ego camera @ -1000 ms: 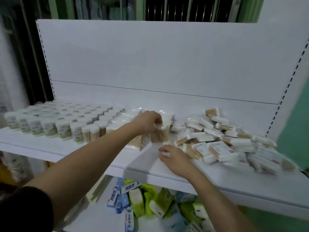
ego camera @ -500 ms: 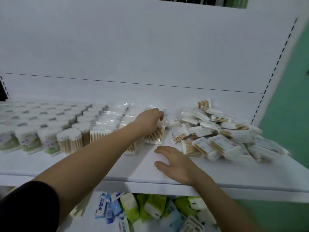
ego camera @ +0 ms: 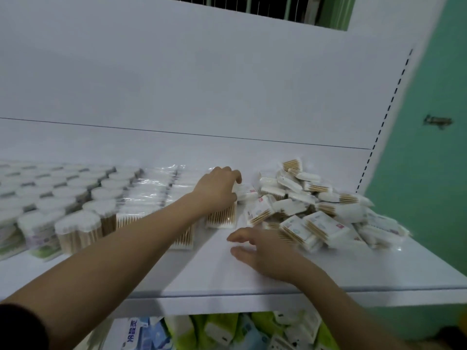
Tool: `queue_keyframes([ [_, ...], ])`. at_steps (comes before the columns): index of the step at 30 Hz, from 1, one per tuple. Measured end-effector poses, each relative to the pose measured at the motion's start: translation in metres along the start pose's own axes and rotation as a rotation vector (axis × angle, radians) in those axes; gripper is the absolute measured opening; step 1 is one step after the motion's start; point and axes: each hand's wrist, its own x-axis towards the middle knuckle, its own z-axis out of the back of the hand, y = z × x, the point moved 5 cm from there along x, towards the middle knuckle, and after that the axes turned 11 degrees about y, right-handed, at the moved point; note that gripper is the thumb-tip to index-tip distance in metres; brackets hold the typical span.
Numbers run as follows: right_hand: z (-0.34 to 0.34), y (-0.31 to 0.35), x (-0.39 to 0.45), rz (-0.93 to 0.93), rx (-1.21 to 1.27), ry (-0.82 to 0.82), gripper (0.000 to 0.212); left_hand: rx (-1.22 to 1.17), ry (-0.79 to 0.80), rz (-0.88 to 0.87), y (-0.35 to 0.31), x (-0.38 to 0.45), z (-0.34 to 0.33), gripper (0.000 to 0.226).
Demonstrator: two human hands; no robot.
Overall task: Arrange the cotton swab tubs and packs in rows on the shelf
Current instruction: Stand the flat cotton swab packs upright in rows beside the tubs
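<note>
The left hand grips the top of an upright cotton swab pack on the shelf; the right hand rests open, fingers relaxed, just beside the loose pile of packs

bare shelf runs along the front edge, with a narrow open lane between the standing packs and the loose heap; tubs crowd the left side.

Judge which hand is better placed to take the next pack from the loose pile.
Right. The right hand lies open on the shelf beside the loose pile, holding nothing. The left hand is on the standing pack ending the rows.
</note>
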Motion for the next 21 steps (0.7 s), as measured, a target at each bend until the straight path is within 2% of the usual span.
queue_keyframes([
  [2, 0.028, 0.006, -0.001, 0.038, -0.002, -0.034, 0.02, -0.104, 0.005, -0.005, -0.001, 0.012, 0.004, 0.036],
  [6, 0.096, -0.004, 0.008, 0.071, -0.034, -0.135, 0.014, -0.124, 0.054, 0.011, -0.01, 0.04, 0.002, 0.037],
  [11, 0.16, -0.048, 0.035, 0.007, -0.275, -0.268, 0.012, -0.065, 0.135, 0.098, -0.019, 0.078, -0.019, 0.043],
  [14, 0.179, -0.072, 0.057, -0.047, -0.392, -0.244, 0.025, 0.014, 0.21, 0.165, -0.022, 0.097, -0.039, 0.042],
  [18, 0.182, -0.093, 0.081, -0.023, -0.467, -0.16, 0.033, 0.164, 0.34, 0.224, -0.028, 0.113, -0.054, 0.02],
  [21, 0.183, -0.105, 0.091, 0.026, -0.472, -0.133, 0.032, 0.198, 0.324, 0.25, -0.028, 0.122, -0.053, 0.012],
])
